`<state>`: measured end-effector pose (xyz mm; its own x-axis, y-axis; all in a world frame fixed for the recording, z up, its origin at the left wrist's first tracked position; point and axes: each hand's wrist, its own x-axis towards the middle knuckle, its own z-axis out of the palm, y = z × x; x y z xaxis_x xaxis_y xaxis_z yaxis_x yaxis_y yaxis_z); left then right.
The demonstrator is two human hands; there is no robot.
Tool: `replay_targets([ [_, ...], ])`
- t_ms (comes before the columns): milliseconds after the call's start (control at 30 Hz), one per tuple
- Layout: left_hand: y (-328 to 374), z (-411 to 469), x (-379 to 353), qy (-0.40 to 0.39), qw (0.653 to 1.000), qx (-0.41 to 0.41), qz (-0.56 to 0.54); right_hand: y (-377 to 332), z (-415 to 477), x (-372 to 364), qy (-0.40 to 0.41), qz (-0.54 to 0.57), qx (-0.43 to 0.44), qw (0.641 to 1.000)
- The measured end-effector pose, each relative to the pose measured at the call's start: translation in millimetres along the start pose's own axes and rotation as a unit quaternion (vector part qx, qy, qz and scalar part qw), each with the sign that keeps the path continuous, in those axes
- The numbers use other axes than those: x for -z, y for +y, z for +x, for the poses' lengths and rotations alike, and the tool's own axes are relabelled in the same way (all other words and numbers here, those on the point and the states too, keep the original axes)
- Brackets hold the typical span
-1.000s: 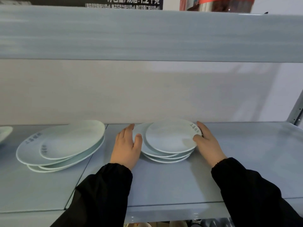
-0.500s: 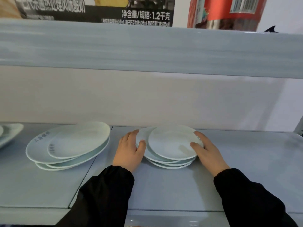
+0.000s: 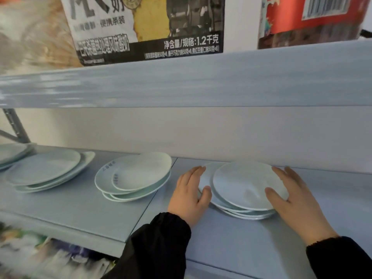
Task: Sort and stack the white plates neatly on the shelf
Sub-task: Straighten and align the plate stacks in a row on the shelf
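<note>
A small stack of white plates (image 3: 241, 182) sits on the grey-blue shelf (image 3: 231, 238), its top plates shifted out of line. My left hand (image 3: 190, 195) grips the stack's left rim, thumb on top. My right hand (image 3: 291, 200) holds the right rim, thumb resting on the top plate. To the left stands a second uneven stack of white plates (image 3: 133, 176) with grey lettering. Further left lies a third stack (image 3: 46, 170) of wider plates.
Another plate (image 3: 12, 153) shows at the far left edge beside a metal upright (image 3: 17, 127). The upper shelf board (image 3: 181, 83) hangs low over the plates and carries a printed box (image 3: 145, 27) and a red package (image 3: 310, 19). Goods lie blurred below the shelf.
The camera has swung up and left, so the plates now sit further right in view and more stacks show at the left. Both hands stay on the small stack's rims.
</note>
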<state>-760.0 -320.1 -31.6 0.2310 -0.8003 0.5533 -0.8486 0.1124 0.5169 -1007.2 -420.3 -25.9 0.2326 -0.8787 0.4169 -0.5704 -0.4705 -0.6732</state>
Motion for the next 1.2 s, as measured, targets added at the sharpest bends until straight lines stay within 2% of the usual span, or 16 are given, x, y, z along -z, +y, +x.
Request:
replay_targets([
  [133, -0.5, -7.2, 16.4, 0.001, 1.000, -0.027, -0.010, -1.4, -3.0, -2.1, 0.002, -0.015, 0.012, 1.000],
  [267, -13.2, -2.6, 50.9, 0.011, 0.997, -0.069, -0.028, -20.6, -4.8, -4.8, 0.038, -0.010, 0.019, 0.999],
  [433, -49.9, 2.1, 116.5, 0.040, 0.992, -0.075, -0.088, -91.9, -18.0, -45.7, 0.082, 0.028, 0.059, 0.994],
  [633, -137.8, 2.8, 188.5, 0.060, 0.988, -0.030, -0.138, -182.0, -34.4, -126.1, 0.048, 0.034, 0.116, 0.991],
  [800, -209.1, 10.3, 224.8, 0.077, 0.973, 0.051, -0.212, -220.7, -46.7, -178.8, 0.025, 0.090, 0.073, 0.993],
  [1000, -272.7, 16.7, 216.0, 0.057, 0.938, 0.171, -0.296, -237.5, -29.3, -224.4, 0.043, 0.227, -0.043, 0.972],
  [1100, -290.8, 12.9, 203.5, 0.044, 0.930, 0.208, -0.300, -232.1, -26.8, -230.7, 0.061, 0.225, -0.062, 0.971],
  [1200, -299.1, 15.0, 200.3, 0.002, 0.949, 0.181, -0.260, -226.7, -22.0, -231.6, 0.038, 0.187, -0.072, 0.979],
])
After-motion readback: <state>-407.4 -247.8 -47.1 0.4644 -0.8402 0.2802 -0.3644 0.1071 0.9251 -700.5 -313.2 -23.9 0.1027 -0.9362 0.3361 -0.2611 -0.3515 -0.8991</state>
